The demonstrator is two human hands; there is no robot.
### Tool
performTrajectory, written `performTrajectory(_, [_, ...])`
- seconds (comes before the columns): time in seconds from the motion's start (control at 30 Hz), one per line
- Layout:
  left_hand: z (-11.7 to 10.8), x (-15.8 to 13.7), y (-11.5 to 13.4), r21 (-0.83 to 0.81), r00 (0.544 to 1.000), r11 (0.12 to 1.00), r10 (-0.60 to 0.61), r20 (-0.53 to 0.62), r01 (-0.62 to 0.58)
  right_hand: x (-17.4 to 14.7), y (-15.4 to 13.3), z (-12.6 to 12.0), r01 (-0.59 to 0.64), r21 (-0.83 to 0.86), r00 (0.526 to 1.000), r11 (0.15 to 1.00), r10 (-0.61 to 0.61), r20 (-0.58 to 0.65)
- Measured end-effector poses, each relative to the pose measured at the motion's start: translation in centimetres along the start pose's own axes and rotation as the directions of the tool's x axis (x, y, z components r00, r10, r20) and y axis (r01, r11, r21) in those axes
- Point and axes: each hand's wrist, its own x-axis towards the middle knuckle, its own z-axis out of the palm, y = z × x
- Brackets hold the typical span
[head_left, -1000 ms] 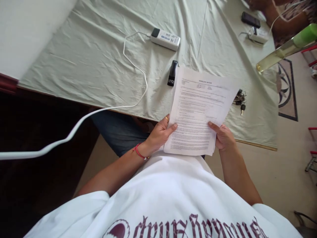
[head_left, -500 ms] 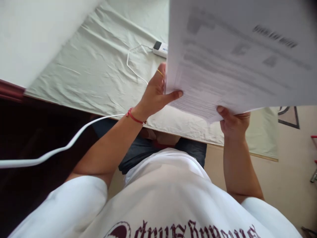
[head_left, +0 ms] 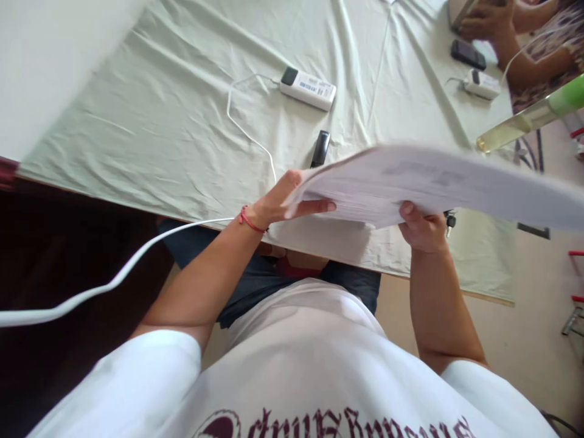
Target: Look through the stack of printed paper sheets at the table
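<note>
A stack of printed paper sheets (head_left: pixel 378 188) is held in both hands above the cloth-covered table, bowed and tilted so its print is seen at a shallow angle. My left hand (head_left: pixel 292 198) grips the left edge, thumb on the printed face and fingers behind. At the near edge, my right hand (head_left: pixel 422 225) pinches the stack with its thumb on top; its other fingers are mostly hidden. Just beyond my left hand lies a black stapler-like object (head_left: pixel 320 149), partly covered by the paper. Keys (head_left: pixel 450 222) show beside my right hand.
A white power bank-like device (head_left: pixel 308 88) with a white cable lies on the pale green cloth (head_left: pixel 182 121). At the far right are a dark phone (head_left: pixel 468 55), a second white device (head_left: pixel 482 84), a bottle (head_left: pixel 524 125) and another person's hands (head_left: pixel 490 21).
The paper stack has tipped down and flattened from a raised position, uncovering the far table, the white device and the black object. Both hands still hold it; my left hand has lowered.
</note>
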Motion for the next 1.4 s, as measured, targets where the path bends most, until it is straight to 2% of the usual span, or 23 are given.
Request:
performTrajectory(0.1, [-0.5, 0.3, -0.1, -0.036, 0.999, 0.999, 0.017, 0.044, -0.016, 0.7, 0.4, 0.0, 0.045, -0.032, 0.997, 0.998, -0.043, 0.067])
performTrajectory(0.2, [-0.8, 0.5, -1.3, -0.064, 0.999, 0.998, -0.016, 0.036, 0.019, 1.0, 0.6, -0.1, 0.069, -0.207, 0.99, 0.976, -0.041, 0.136])
performTrajectory(0.27, [-0.6, 0.2, -2.3, 0.002, 0.999, 1.0, -0.013, 0.043, 0.013, 1.1, 0.8, 0.2, 0.077, -0.231, 0.985, 0.97, -0.039, 0.167])
performTrajectory(0.33, [-0.3, -0.3, -3.1, 0.088, 0.999, 0.996, -0.004, 0.042, 0.0, 1.0, 0.8, 0.6, 0.058, -0.169, 0.983, 0.984, -0.027, 0.182])
performTrajectory(0.4, [-0.1, -0.6, -3.6, 0.135, 1.0, 0.991, 0.01, -0.005, -0.009, 1.0, 0.9, 1.0, 0.026, -0.122, 0.983, 0.992, -0.003, 0.185])
performTrajectory(0.47, [-0.1, -0.8, -4.0, 0.135, 0.999, 0.991, 0.02, -0.044, -0.013, 1.0, 1.0, 1.4, 0.01, -0.146, 0.986, 0.989, 0.014, 0.164])
performTrajectory(0.6, [0.0, -1.1, -4.8, 0.128, 0.999, 0.991, 0.042, 0.018, -0.044, 0.8, 1.2, 1.9, 0.015, -0.244, 0.992, 0.97, 0.015, 0.123])
performTrajectory(0.7, [0.4, -1.9, -4.7, 0.094, 0.998, 0.995, 0.033, 0.044, -0.037, 0.5, 0.7, 2.1, 0.006, -0.185, 0.997, 0.983, 0.009, 0.078])
performTrajectory(0.77, [0.5, -2.8, -4.3, 0.02, 0.997, 0.999, -0.031, 0.071, 0.03, 0.0, 0.0, 1.9, -0.055, -0.09, 0.992, 0.994, 0.065, 0.106])
performTrajectory(0.87, [0.4, -3.9, -3.9, -0.081, 0.963, 0.969, -0.22, 0.155, 0.234, -1.3, -0.4, 1.0, -0.219, -0.019, 0.958, 0.976, 0.219, 0.186])
performTrajectory(0.93, [0.4, -4.2, -4.0, -0.135, 0.929, 0.931, -0.31, 0.202, 0.34, -2.6, 0.0, 0.3, -0.367, -0.016, 0.912, 0.93, 0.363, 0.191])
performTrajectory(0.97, [0.5, -4.1, -4.2, -0.174, 0.926, 0.919, -0.318, 0.204, 0.354, -3.2, 0.3, 0.1, -0.438, -0.018, 0.881, 0.899, 0.433, 0.189])
performTrajectory(1.07, [1.4, -3.2, -4.9, -0.331, 0.961, 0.903, -0.253, 0.111, 0.276, -5.3, 1.2, 0.1, -0.577, -0.033, 0.798, 0.816, 0.572, 0.189])
performTrajectory(1.17, [2.7, -2.4, -5.4, -0.385, 0.963, 0.886, -0.267, 0.031, 0.258, -6.9, 1.5, 0.7, -0.621, -0.035, 0.768, 0.783, 0.617, 0.172])
performTrajectory(1.23, [3.3, -2.2, -5.7, -0.327, 0.961, 0.912, -0.274, -0.032, 0.249, -7.3, 1.4, 0.9, -0.622, -0.033, 0.77, 0.782, 0.619, 0.154])
performTrajectory(1.3, [3.5, -2.4, -5.8, -0.226, 0.963, 0.947, -0.254, -0.086, 0.23, -7.3, 1.3, 1.0, -0.6, -0.015, 0.794, 0.8, 0.597, 0.114])
performTrajectory(1.4, [3.3, -2.9, -5.7, -0.122, 0.968, 0.968, -0.233, -0.097, 0.221, -6.8, 1.4, 1.0, -0.543, 0.009, 0.839, 0.839, 0.543, -0.019])
